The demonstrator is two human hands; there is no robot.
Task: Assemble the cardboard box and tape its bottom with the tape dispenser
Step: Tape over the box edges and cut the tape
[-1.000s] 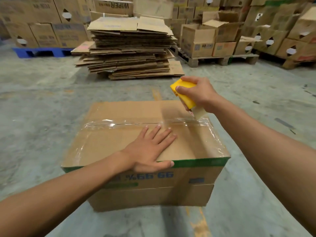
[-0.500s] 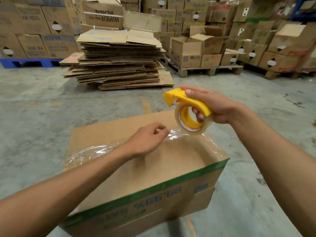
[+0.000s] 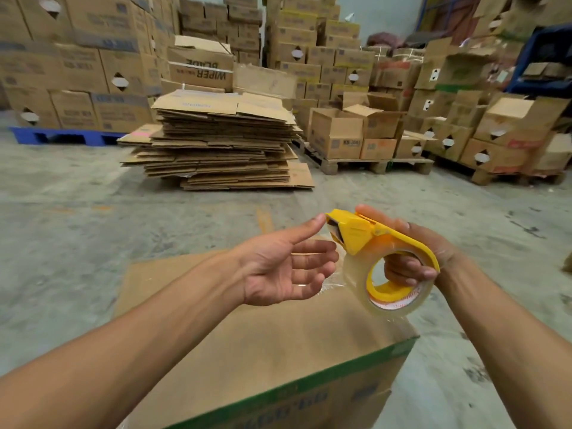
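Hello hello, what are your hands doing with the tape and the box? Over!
Right hand gripping yellow tape dispenser. Left hand open, fingertip at dispenser's nose. Cardboard box below, clear tape on top. Nothing blocking.

Yellow tape dispenser (image 3: 359, 235): smooth, glossy plastic. Clear tape roll (image 3: 356, 274): shiny film. Brown cardboard box (image 3: 263, 342): matt paperboard with green printed edge. Grey floor (image 3: 93, 227): rough, apparently concrete. Stacked flattened cartons (image 3: 223, 140): matt corrugated cardboard.
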